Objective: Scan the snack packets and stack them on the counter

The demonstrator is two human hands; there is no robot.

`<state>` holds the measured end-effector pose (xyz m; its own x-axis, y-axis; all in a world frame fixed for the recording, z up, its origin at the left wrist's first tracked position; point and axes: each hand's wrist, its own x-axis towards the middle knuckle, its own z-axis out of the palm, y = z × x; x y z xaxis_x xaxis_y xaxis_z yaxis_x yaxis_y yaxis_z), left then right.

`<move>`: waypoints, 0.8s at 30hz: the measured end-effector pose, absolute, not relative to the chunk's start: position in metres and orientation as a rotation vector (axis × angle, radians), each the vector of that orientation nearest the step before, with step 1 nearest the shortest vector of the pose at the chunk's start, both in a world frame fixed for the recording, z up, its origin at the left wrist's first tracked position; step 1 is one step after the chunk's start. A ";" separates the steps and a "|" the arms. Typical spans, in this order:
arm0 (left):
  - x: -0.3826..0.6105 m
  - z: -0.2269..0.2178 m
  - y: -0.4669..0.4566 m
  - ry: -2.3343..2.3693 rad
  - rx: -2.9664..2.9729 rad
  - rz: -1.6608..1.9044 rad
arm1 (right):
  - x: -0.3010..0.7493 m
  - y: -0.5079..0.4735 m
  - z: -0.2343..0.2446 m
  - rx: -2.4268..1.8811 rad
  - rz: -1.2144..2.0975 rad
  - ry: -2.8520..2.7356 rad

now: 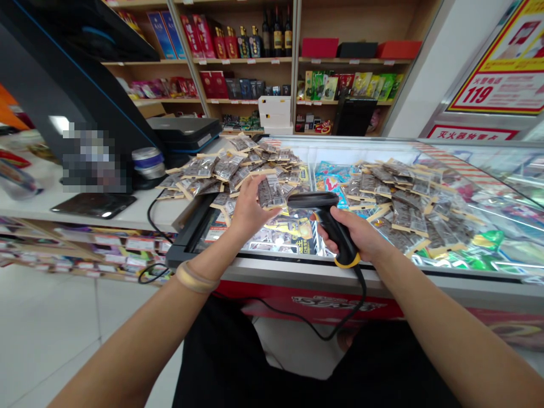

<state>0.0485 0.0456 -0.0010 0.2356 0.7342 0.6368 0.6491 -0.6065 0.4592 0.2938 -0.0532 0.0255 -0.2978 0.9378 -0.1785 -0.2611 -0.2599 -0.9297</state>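
Evidently, the left hand [247, 208] grips a packet [271, 191] at nine o'clock from the black scanner [313, 200], apparently to keep it facing the scanner; the right hand [356, 229] encircles the handle, presumably for steady aim. Heaped packets [410, 217] lie at three o'clock.

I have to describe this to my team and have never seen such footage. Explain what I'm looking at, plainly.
There is no robot here. The single picture comes from a camera worn on a person's head, looking forward and down, so the bare arms are the wearer's own. The left hand holds a small packet. The right hand grips a black-and-yellow handheld scanner, with a cable trailing from its handle. Similar packets lie in a left pile and a right pile on a glass-topped case. Stocked shelves stand behind.
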 end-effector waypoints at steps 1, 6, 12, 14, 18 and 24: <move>0.049 -0.001 0.046 1.320 2.395 1.336 | 0.294 -0.054 0.026 -0.998 1.707 -1.052; 0.049 -0.004 0.048 1.284 2.406 1.388 | 0.293 -0.054 0.028 -0.998 1.706 -1.053; 0.047 -0.007 0.050 1.269 2.410 1.395 | 0.294 -0.054 0.027 -0.997 1.692 -1.077; 0.047 -0.007 0.051 1.261 2.404 1.399 | 0.294 -0.054 0.026 -1.007 1.695 -1.088; 0.046 -0.008 0.052 1.259 2.391 1.400 | 0.295 -0.054 0.026 -0.991 1.691 -1.088; 0.047 -0.007 0.049 1.277 2.345 1.372 | 0.295 -0.053 0.024 -0.964 1.707 -1.121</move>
<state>0.0465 0.0495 -0.0074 0.2241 0.7249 0.6514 0.5980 -0.6301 0.4954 0.2953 -0.0528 0.0241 -0.3369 0.9305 -0.1436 -0.2379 -0.2317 -0.9433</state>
